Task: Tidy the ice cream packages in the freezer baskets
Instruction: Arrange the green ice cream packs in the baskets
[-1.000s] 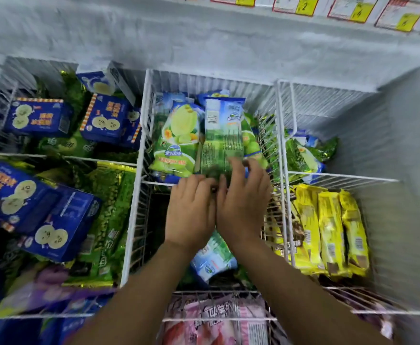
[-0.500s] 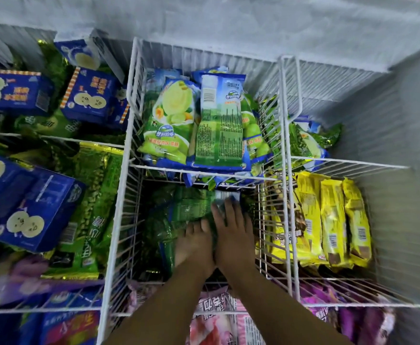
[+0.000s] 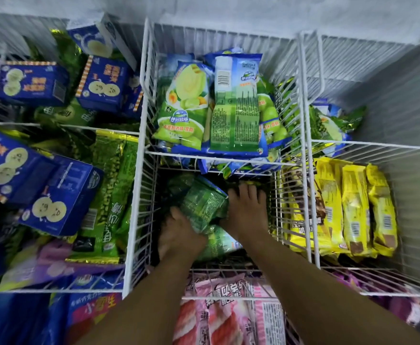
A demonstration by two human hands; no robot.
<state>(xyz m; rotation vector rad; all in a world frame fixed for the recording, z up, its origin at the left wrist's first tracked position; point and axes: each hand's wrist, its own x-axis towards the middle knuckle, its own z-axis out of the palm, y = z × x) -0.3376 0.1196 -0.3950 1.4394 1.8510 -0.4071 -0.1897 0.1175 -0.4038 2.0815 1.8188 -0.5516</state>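
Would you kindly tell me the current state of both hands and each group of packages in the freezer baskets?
Left hand, grips the green package's near edge.
Right hand, fingers straight, pressing beside that package.
Green package, tilted, deep in the centre basket.
Melon packages, stacked flat, one face down.
Yellow packages, lined side by side.
Blue boxes, jumbled at angles.
Pink packages, lying flat.

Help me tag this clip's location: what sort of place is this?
Probably a shop's chest freezer. White wire baskets hold sorted stacks of identical wrapped ice creams, like the yellow packages and blue boxes, beside a frosted wall.
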